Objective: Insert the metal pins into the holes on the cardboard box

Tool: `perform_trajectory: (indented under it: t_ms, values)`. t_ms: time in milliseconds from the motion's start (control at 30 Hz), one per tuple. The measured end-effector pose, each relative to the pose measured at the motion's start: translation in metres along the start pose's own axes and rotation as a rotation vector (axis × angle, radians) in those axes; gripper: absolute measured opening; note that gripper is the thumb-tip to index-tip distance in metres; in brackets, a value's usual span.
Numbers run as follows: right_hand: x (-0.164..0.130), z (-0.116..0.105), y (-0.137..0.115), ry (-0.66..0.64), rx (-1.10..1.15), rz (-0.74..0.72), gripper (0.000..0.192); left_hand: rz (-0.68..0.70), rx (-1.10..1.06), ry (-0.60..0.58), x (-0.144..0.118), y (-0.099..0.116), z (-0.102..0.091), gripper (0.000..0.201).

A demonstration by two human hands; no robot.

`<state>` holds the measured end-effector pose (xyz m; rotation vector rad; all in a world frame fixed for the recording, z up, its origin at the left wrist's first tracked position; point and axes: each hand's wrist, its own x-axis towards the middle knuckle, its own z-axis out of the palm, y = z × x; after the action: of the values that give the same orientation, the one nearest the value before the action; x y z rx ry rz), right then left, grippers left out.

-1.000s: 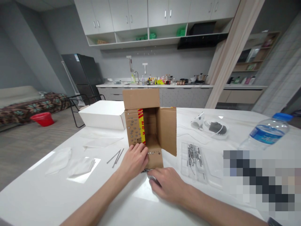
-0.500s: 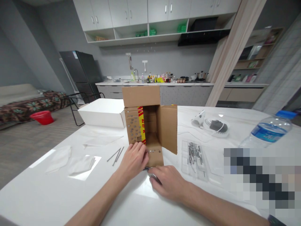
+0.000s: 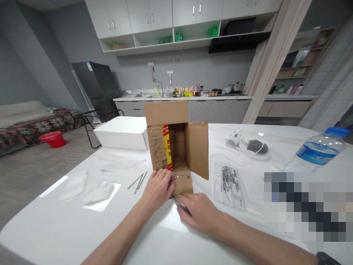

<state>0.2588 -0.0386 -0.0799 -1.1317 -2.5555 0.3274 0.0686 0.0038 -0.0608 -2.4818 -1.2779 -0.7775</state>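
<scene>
At frame centre, the left hand [image 3: 157, 187] grips the cardboard box [image 3: 176, 147]; the right hand [image 3: 199, 215] pinches nails [image 3: 173, 196] at its base.

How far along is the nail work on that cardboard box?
Done: the cardboard box already has many nail heads across its left flap and a row along the bottom flap. In hand: the left hand braces the bottom flap, and the right hand lies on the table at its edge over a dark object. Left: loose nails on the table and more in the clear tray.
</scene>
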Motion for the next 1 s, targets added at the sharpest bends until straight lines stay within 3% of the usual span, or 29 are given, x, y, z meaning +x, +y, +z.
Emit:
perform_trajectory:
  t_ms: [300, 400, 1000]
  values:
    - [0.001, -0.002, -0.001, -0.002, -0.016, -0.001, 0.022, 0.029, -0.153, 0.255, 0.001, 0.004, -0.015, 0.009]
    - [0.001, -0.002, -0.001, 0.000, -0.015, 0.003, 0.024, 0.037, -0.202, 0.290, 0.000, 0.005, -0.017, 0.012]
    - [0.002, -0.001, 0.001, -0.021, -0.016, -0.007, 0.021, 0.045, -0.252, -0.027, -0.008, 0.008, -0.003, 0.007]
